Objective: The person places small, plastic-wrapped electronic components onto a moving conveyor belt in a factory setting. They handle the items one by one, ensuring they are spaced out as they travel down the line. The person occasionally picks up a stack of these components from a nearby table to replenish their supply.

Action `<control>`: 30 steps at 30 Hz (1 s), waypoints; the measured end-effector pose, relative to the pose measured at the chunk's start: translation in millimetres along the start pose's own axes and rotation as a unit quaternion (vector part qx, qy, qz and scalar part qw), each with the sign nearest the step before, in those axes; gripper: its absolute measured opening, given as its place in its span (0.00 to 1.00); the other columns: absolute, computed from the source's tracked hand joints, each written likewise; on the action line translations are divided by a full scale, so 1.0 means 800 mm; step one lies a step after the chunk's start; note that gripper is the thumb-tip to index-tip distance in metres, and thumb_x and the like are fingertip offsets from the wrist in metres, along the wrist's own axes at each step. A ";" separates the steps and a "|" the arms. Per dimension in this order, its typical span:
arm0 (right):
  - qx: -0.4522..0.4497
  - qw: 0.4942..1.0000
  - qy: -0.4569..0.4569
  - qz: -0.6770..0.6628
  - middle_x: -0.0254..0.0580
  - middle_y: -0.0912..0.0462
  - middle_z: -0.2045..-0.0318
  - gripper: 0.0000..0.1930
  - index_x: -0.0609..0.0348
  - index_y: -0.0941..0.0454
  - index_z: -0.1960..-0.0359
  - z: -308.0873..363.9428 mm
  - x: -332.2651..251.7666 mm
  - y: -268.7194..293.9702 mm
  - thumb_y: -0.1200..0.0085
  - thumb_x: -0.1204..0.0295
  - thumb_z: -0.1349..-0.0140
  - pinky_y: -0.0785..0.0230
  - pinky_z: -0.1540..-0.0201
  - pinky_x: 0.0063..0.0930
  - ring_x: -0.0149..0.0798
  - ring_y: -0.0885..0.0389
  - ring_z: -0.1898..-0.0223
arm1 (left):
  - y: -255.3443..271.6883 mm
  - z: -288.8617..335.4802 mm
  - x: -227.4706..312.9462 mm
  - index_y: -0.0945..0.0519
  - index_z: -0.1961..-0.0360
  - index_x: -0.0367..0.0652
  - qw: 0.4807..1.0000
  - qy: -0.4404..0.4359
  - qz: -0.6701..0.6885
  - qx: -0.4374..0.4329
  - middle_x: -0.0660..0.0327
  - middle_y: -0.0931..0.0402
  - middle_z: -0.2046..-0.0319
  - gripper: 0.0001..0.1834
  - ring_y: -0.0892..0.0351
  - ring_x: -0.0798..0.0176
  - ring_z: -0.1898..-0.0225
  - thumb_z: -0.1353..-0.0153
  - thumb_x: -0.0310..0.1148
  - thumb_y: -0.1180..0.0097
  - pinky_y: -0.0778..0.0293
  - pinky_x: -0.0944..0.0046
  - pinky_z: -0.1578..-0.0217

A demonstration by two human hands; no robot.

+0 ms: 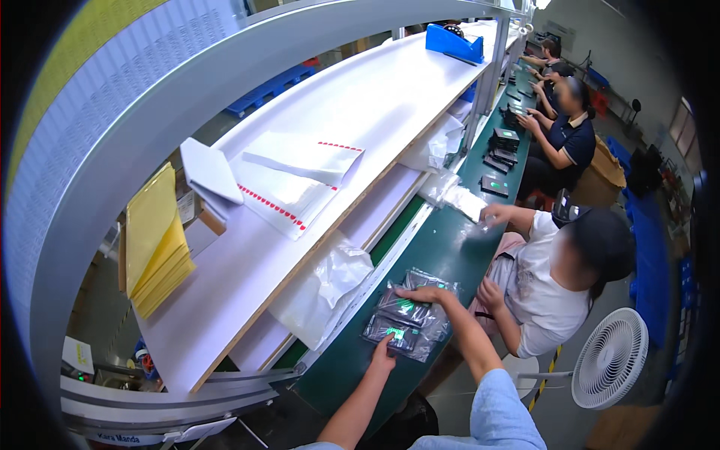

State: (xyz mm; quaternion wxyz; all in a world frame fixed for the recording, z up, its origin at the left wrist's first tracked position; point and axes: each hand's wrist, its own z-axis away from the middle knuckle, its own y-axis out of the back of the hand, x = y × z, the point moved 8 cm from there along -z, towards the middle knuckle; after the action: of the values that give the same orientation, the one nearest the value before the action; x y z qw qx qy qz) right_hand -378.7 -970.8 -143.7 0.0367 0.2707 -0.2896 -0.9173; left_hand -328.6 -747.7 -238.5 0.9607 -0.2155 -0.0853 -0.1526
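Note:
Several flat black boxes, each with a green mark and sealed in clear plastic bags (401, 309), lie together on the green bench in front of me. My left hand (383, 352) grips the near edge of the closest bagged black box (405, 337), thumb on top and the other fingers hidden. Reaching in from the right, my right hand (424, 294) lies across the far bagged boxes, its fingers curled over their edge. Crinkled clear film spreads around the pile on its right side.
A white shelf (360, 97) runs along the left, with white mailer bags (281, 187) and yellow padded envelopes (154, 240). Clear plastic sheets (326, 281) hang below it. A person in white (559, 285) sits close on the right, near a white fan (610, 358). Others work farther along the green bench (461, 251).

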 end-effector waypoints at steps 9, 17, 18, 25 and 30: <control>0.152 0.986 -0.057 -0.038 0.62 0.35 0.45 0.47 0.61 0.28 0.50 -0.071 0.088 0.042 0.79 0.30 0.48 0.50 0.38 0.42 0.57 0.40 0.42 | -0.035 0.017 0.013 0.28 0.56 0.43 0.998 -0.004 0.020 -0.058 0.56 0.26 0.60 0.19 0.27 0.54 0.55 0.50 0.33 0.41 0.34 0.46 0.51; 0.141 0.989 -0.041 -0.009 0.58 0.39 0.43 0.43 0.59 0.30 0.48 -0.064 0.047 -0.025 0.66 0.33 0.50 0.49 0.40 0.46 0.55 0.44 0.40 | 0.002 0.031 0.007 0.28 0.56 0.42 0.999 0.028 -0.001 -0.037 0.57 0.25 0.60 0.17 0.26 0.54 0.57 0.49 0.32 0.44 0.32 0.47 0.54; 0.141 0.989 -0.036 -0.012 0.56 0.38 0.44 0.41 0.59 0.29 0.49 -0.056 0.034 -0.033 0.64 0.34 0.49 0.48 0.41 0.47 0.54 0.44 0.40 | 0.015 0.035 0.010 0.28 0.56 0.42 0.999 0.026 -0.001 -0.029 0.57 0.25 0.60 0.17 0.26 0.54 0.57 0.49 0.31 0.43 0.31 0.47 0.54; 0.179 0.984 -0.001 0.016 0.51 0.38 0.45 0.36 0.59 0.30 0.48 0.004 -0.036 -0.107 0.61 0.40 0.46 0.49 0.43 0.53 0.51 0.43 0.41 | 0.124 0.074 0.004 0.28 0.54 0.49 0.999 0.006 -0.006 0.046 0.62 0.27 0.58 0.30 0.29 0.60 0.55 0.62 0.34 0.31 0.33 0.51 0.55; 0.149 0.989 0.014 0.012 0.52 0.38 0.46 0.35 0.60 0.30 0.49 0.025 -0.090 -0.177 0.62 0.41 0.45 0.50 0.42 0.53 0.51 0.43 0.42 | 0.188 0.083 0.007 0.27 0.58 0.43 0.991 -0.080 0.095 -0.054 0.59 0.24 0.63 0.24 0.24 0.59 0.60 0.59 0.30 0.34 0.28 0.56 0.58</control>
State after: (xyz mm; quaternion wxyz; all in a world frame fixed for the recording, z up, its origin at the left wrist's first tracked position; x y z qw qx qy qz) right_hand -315.0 -827.1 -173.5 0.0115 0.2825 -0.4256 -0.8596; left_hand -280.7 -590.6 -236.4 0.9478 -0.2862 -0.1327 -0.0473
